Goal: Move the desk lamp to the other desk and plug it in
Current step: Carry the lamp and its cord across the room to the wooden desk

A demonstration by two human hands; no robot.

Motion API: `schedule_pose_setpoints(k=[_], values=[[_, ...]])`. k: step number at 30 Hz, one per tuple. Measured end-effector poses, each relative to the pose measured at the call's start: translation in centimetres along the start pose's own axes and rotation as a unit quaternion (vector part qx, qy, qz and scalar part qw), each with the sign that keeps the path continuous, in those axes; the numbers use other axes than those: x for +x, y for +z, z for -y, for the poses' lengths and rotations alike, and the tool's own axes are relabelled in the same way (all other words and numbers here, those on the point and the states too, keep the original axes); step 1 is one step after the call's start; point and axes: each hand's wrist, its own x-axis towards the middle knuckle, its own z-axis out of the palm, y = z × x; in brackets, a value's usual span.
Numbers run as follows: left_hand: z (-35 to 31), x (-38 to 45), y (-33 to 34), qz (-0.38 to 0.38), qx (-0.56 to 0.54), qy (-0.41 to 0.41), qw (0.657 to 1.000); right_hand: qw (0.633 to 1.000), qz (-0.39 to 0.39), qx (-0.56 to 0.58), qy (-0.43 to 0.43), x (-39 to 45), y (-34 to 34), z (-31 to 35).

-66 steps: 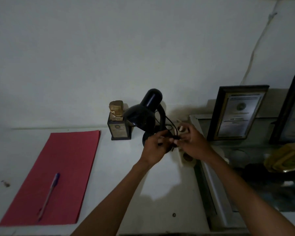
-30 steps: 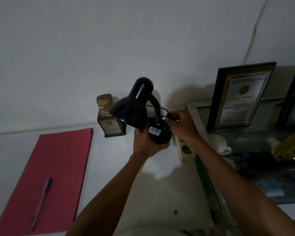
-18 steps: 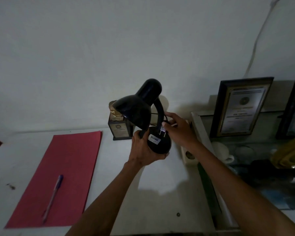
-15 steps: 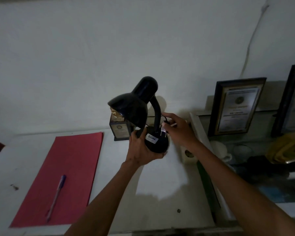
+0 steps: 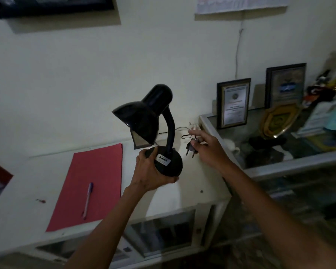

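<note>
A black desk lamp [image 5: 144,115] with a round base and a curved neck hangs in the air above the white desk [image 5: 27,181]. My left hand [image 5: 149,173] grips the lamp's base from below. My right hand [image 5: 208,148] holds the lamp's black two-pin plug [image 5: 190,149], pins pointing down and left, with the thin cord looped just above it. The lamp is unlit and tilted slightly.
A red folder [image 5: 97,177] with a purple pen [image 5: 88,199] lies on the white desk. A small trophy [image 5: 139,139] stands behind the lamp. To the right, a glass-topped cabinet [image 5: 279,164] carries framed certificates [image 5: 233,102] and plaques. A white power strip [image 5: 194,126] sits near the wall.
The lamp has come up and toward me, off the desk. My right hand has drawn the plug away from the base, to the right. The view has pulled back.
</note>
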Motion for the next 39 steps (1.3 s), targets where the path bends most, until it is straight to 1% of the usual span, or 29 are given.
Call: schedule_pose_setpoints(k=[5,7,10,12,15,18,20,24,28,31,33,39], values=[[-1.6,-5.9,-1.9,0.000,-0.014,0.048,0.999,1.000,-0.010,0.024,0.004,-7.1,-1.8,1.6],[-2.3,-7.9,-2.5,0.000,-0.010,0.050,0.999,1.000,-0.006,0.031,0.002,-9.6,-2.7,2.3],[-3.8,-10.4,-3.1,0.023,0.005,0.040,0.999,0.999,0.001,0.031,-0.010,-12.4,-3.9,2.8],[-4.9,-12.0,-3.1,0.023,0.007,0.050,0.998,0.999,0.002,0.030,-0.025,-14.1,-4.9,2.7],[-7.1,-14.2,-2.5,0.007,0.003,0.102,0.995,0.998,-0.005,0.045,-0.036,-17.0,-7.4,2.2],[-10.6,-15.9,-1.6,0.004,-0.006,0.138,0.990,0.996,-0.019,0.075,-0.034,-20.2,-11.3,1.9],[-13.6,-16.6,-0.5,0.010,-0.005,0.164,0.986,0.995,-0.046,0.085,-0.028,-22.3,-14.6,1.7],[-19.9,-17.9,3.2,0.058,0.005,0.183,0.981,0.987,-0.132,0.089,-0.014,-26.4,-21.8,0.2],[-25.7,-19.8,7.6,0.117,0.010,0.168,0.979,0.981,-0.184,0.065,0.009,-30.7,-28.7,-2.3],[-29.6,-20.4,11.0,0.129,0.031,0.208,0.969,0.971,-0.232,0.061,0.016,-34.1,-33.3,-4.0],[-32.2,-20.6,13.0,0.160,0.029,0.212,0.964,0.961,-0.267,0.070,0.023,-36.5,-36.3,-4.9],[-39.8,-20.4,18.9,0.227,-0.008,0.226,0.947,0.949,-0.306,0.033,0.067,-41.2,-44.2,-8.3]])
